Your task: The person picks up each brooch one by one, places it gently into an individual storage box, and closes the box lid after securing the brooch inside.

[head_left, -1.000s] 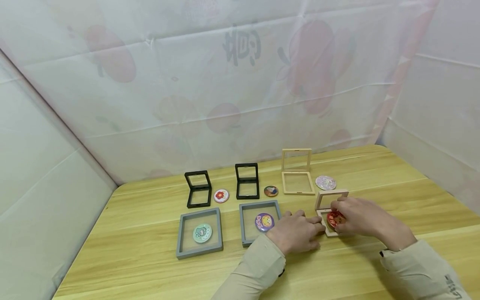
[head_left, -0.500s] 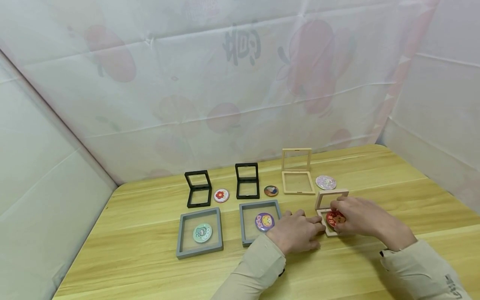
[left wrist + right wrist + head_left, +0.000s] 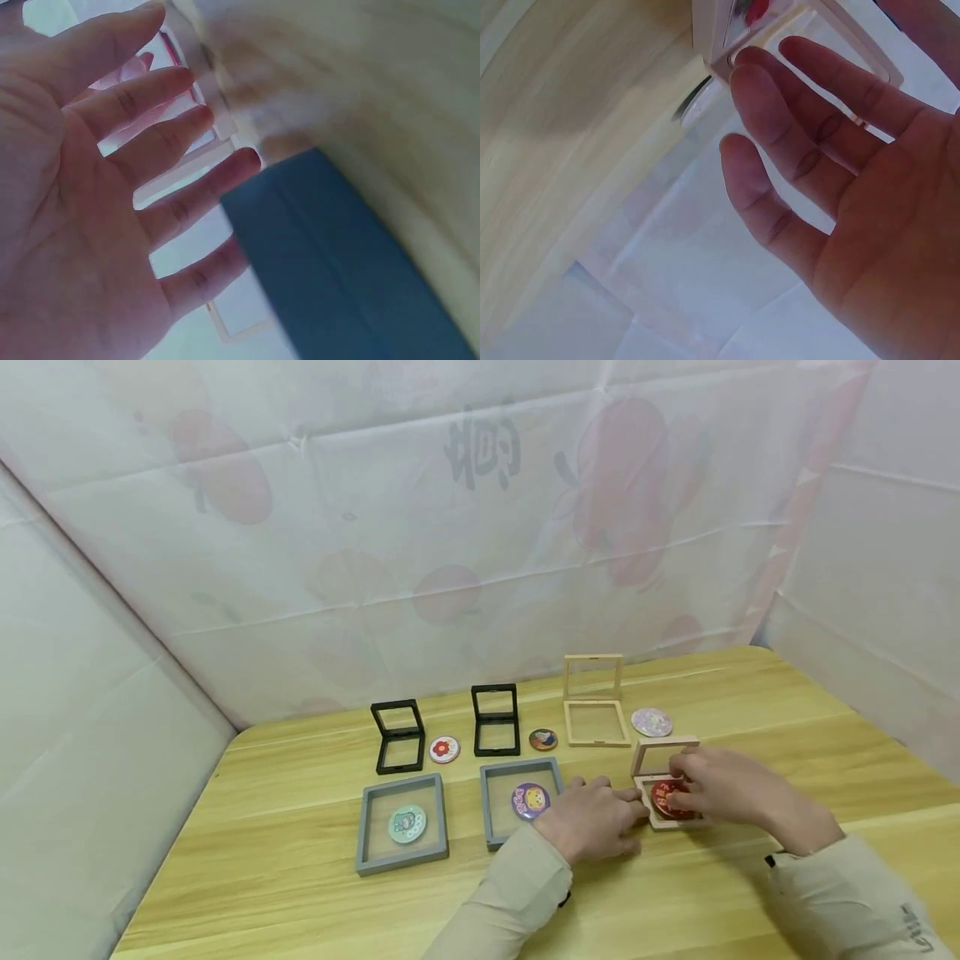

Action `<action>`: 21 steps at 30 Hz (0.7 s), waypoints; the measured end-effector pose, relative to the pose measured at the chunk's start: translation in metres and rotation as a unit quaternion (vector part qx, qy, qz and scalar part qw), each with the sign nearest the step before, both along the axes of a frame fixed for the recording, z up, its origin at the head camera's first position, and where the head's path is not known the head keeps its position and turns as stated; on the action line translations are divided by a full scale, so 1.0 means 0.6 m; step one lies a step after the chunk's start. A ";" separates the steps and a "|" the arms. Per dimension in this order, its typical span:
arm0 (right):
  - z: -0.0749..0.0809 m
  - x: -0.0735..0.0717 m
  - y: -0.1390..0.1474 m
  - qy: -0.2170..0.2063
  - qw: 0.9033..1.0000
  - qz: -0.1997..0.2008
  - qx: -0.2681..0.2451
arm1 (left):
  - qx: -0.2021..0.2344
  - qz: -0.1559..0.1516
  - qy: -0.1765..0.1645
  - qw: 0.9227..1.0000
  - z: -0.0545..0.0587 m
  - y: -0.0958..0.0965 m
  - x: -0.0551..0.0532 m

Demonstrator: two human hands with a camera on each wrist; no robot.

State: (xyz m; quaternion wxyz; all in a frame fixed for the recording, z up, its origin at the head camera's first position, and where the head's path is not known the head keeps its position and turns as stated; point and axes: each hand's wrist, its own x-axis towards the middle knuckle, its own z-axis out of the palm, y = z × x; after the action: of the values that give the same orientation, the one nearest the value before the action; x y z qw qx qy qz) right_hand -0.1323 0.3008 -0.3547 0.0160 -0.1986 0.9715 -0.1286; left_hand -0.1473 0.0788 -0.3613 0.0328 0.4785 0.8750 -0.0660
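A red round badge [image 3: 662, 795] lies inside the lower half of a small pale wooden display frame [image 3: 664, 825], whose lid [image 3: 664, 746] stands up at the back. My right hand [image 3: 723, 789] is over the frame's right side, thumb at the badge and fingers by the lid. In the right wrist view, its fingers [image 3: 761, 112] are gently bent with nothing gripped between them. My left hand [image 3: 596, 821] rests on the table, fingertips at the frame's left edge. Straight, spread fingers [image 3: 154, 146] show in the left wrist view, beside a grey frame [image 3: 330, 247].
Two grey frames hold a green badge [image 3: 407, 824] and a purple badge [image 3: 530, 801]. Behind them stand two opened black frames [image 3: 400, 768] [image 3: 497, 752] and a larger opened wooden frame [image 3: 597, 744]. A flower badge [image 3: 444, 749], a dark badge [image 3: 543, 739] and a pink-lilac badge [image 3: 652, 722] lie beside these.
The red badge has settled flatter within the small wooden frame. My right hand has shifted slightly right and loosened from it, while my left hand stays at the frame's edge.
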 end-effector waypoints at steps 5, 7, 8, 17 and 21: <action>0.004 -0.008 0.030 -0.012 0.999 0.008 -0.034 | 0.056 0.012 0.042 0.997 0.007 -0.009 -0.006; 0.002 -0.012 0.042 -0.014 0.999 0.022 -0.042 | 0.075 0.026 0.059 0.995 0.009 -0.011 -0.009; 0.001 -0.013 0.047 -0.020 0.998 0.026 -0.048 | 0.083 0.034 0.066 0.994 0.009 -0.012 -0.010; 0.000 -0.022 0.081 -0.078 0.987 0.050 -0.128 | 0.152 0.101 0.055 0.982 0.012 -0.001 -0.021; -0.003 -0.028 0.092 -0.111 0.977 0.038 -0.180 | 0.169 0.148 0.016 0.974 0.009 0.006 -0.027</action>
State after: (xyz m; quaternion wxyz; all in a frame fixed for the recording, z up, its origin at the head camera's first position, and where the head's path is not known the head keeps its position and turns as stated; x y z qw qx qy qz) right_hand -0.1490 0.3561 -0.3565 0.0922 -0.2199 0.9163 -0.3219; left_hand -0.1633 0.0824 -0.3557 -0.0537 0.3413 0.9349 0.0807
